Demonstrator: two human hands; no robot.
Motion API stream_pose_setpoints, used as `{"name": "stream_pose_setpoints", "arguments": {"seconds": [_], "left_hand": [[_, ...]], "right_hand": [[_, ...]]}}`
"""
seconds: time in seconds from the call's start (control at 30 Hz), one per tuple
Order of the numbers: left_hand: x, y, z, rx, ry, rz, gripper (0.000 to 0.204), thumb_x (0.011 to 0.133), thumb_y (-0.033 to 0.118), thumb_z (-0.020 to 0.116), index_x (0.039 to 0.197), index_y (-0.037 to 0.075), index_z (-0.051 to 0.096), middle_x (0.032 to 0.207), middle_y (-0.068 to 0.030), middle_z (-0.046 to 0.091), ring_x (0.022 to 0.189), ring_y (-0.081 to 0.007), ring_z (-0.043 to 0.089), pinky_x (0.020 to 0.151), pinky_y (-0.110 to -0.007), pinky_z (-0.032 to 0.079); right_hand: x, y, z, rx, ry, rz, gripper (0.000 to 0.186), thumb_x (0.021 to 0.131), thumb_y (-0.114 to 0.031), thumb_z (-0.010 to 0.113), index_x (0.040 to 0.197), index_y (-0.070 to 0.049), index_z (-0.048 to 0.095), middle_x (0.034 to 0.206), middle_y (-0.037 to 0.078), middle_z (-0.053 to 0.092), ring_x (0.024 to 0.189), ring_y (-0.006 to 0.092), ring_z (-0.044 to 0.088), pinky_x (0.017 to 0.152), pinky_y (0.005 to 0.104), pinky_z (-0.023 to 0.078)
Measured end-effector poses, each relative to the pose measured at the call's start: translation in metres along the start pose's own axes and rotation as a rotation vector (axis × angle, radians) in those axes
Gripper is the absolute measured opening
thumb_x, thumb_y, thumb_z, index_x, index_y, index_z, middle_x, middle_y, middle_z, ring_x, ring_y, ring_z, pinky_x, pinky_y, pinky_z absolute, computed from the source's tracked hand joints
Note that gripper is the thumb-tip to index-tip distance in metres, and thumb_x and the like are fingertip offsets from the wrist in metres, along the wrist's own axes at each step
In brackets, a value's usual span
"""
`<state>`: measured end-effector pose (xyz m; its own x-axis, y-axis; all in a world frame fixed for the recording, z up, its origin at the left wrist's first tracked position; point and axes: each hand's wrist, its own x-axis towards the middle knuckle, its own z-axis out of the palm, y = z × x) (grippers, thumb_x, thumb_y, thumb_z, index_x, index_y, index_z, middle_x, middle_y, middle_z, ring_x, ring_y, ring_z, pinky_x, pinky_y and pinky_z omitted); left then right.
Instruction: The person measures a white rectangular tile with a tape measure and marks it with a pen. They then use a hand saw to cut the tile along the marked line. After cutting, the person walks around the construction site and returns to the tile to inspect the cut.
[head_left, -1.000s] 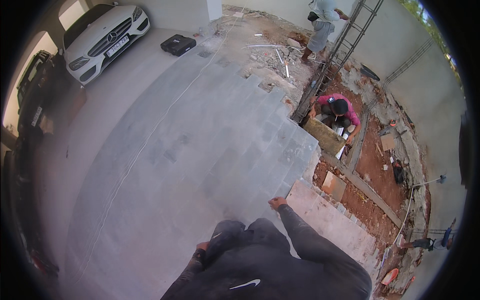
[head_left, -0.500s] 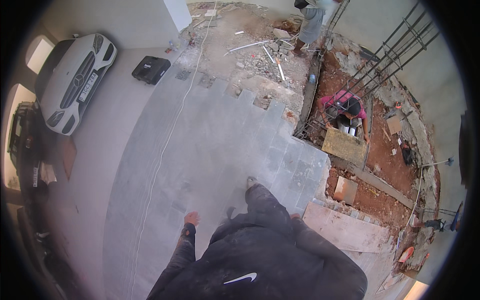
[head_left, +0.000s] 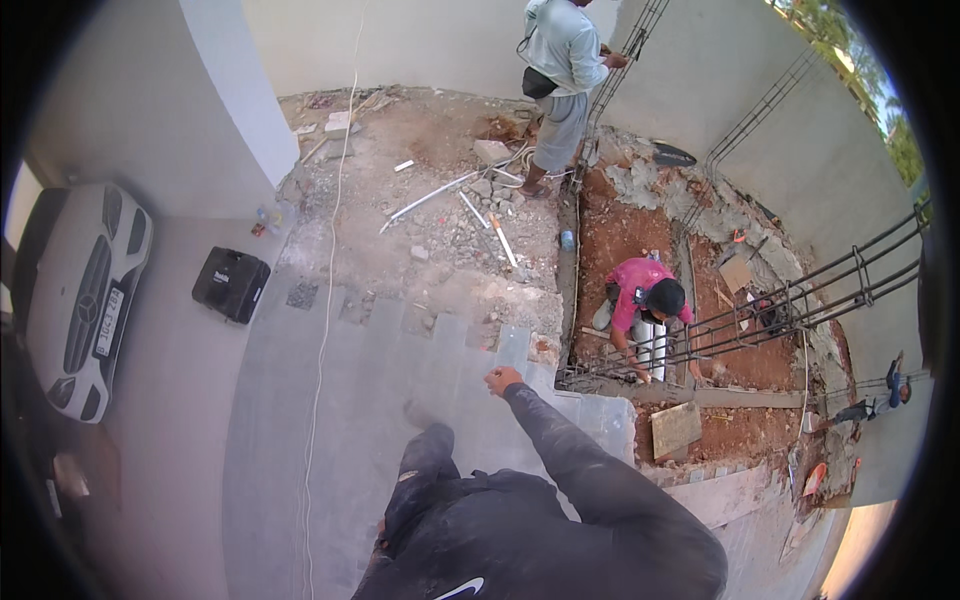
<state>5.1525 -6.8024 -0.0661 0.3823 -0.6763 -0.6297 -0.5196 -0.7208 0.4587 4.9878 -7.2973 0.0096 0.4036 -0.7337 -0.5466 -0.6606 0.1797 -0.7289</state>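
Note:
My right arm, in a dark dusty sleeve, reaches forward over the grey paving [head_left: 400, 360]. Nothing shows in my right hand [head_left: 503, 380]; its fingers are loosely curved and slightly apart. Only a sliver of my left hand [head_left: 380, 528] shows beside my dark trouser leg, and its fingers are hidden. Ahead and right, a person in a pink shirt [head_left: 640, 290] crouches on red soil by white pipes [head_left: 652, 350], behind a long cage of steel rebar [head_left: 780, 315]. A yellowish board [head_left: 676, 430] lies near that cage.
Someone in grey shorts [head_left: 565, 120] stands beyond the rubble [head_left: 490, 225]. At far right is another person [head_left: 880, 400]. A white cable [head_left: 322, 370] crosses the paving. Left are a black case [head_left: 231, 284] and a white car [head_left: 88, 290]. A concrete beam [head_left: 740, 398] edges the dug soil.
My view has tilted up and forward. My right hand has swung ahead into view, while my left has dropped back. The pink-shirted person has let go of the board, which now lies lower.

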Motion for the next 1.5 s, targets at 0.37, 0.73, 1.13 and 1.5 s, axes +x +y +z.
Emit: {"name": "stream_pose_setpoints", "arguments": {"seconds": [0.37, 0.73, 1.13, 1.5], "left_hand": [[0.234, 0.064, -0.32, -1.138, 0.227, -0.444, 0.023, 0.091, 0.022, 0.061, 0.109, 0.008, 0.06, 0.095, -0.0138, 0.067, 0.072, -0.0257, 0.066, 0.055, -0.037, 0.049], [0.333, 0.09, -0.4, -1.08, 0.138, -0.519, 0.026, 0.092, 0.024, 0.061, 0.116, 0.013, 0.058, 0.099, -0.0121, 0.068, 0.08, -0.0292, 0.066, 0.064, -0.043, 0.049], [0.436, 0.071, -0.44, 0.052, -0.051, -0.108, 0.037, 0.092, 0.034, 0.059, 0.118, 0.008, 0.064, 0.104, -0.0137, 0.071, 0.094, -0.0261, 0.068, 0.08, -0.039, 0.051], [0.74, 0.131, -0.624, -0.633, -0.092, -0.155, 0.04, 0.092, 0.038, 0.061, 0.119, 0.008, 0.063, 0.102, -0.0115, 0.071, 0.093, -0.0227, 0.067, 0.075, -0.035, 0.051]], "right_hand": [[0.139, -0.033, -0.022, -0.576, -0.166, 0.279, 0.023, 0.087, -0.021, 0.062, 0.108, -0.014, 0.067, 0.087, 0.006, 0.072, 0.067, 0.0164, 0.071, 0.054, 0.0342, 0.058], [0.311, -0.128, -0.019, 0.006, -0.201, 0.38, 0.047, 0.086, -0.015, 0.058, 0.13, -0.004, 0.044, 0.1, 0.016, 0.067, 0.072, 0.0248, 0.069, 0.054, 0.0389, 0.057], [0.436, -0.23, -0.049, 0.524, -0.052, 0.689, 0.041, 0.097, -0.042, 0.036, 0.125, -0.014, 0.044, 0.093, 0.016, 0.07, 0.07, 0.0333, 0.07, 0.056, 0.0546, 0.049], [0.599, -0.279, -0.097, 0.34, -0.202, 0.741, 0.085, 0.087, -0.009, 0.055, 0.151, -0.027, 0.002, 0.083, 0.012, 0.068, 0.065, 0.0241, 0.067, 0.06, 0.0472, 0.053]]}}
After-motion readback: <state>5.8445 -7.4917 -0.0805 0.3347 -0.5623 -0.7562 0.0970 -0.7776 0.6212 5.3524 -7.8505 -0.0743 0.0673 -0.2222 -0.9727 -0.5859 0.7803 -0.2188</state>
